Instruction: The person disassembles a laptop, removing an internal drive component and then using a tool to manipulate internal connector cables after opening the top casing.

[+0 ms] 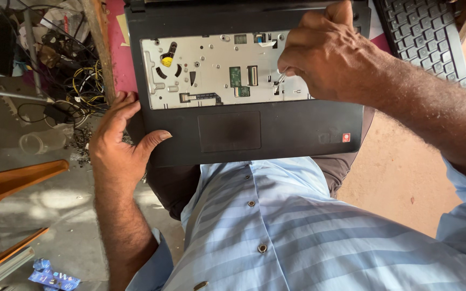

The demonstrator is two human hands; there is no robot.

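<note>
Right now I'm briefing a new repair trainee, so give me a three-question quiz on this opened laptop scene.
1. True or false: the left hand grips the laptop at its left front corner.
2. The right hand works over which part? A) touchpad B) exposed metal plate under the keyboard bay C) detached keyboard
3. Where does the detached keyboard lie relative to the laptop?

Key
1. True; the thumb rests on the palm rest.
2. B; the fingers pinch something small and shiny there.
3. Beside it, near the right forearm, at the picture's upper right.
</note>
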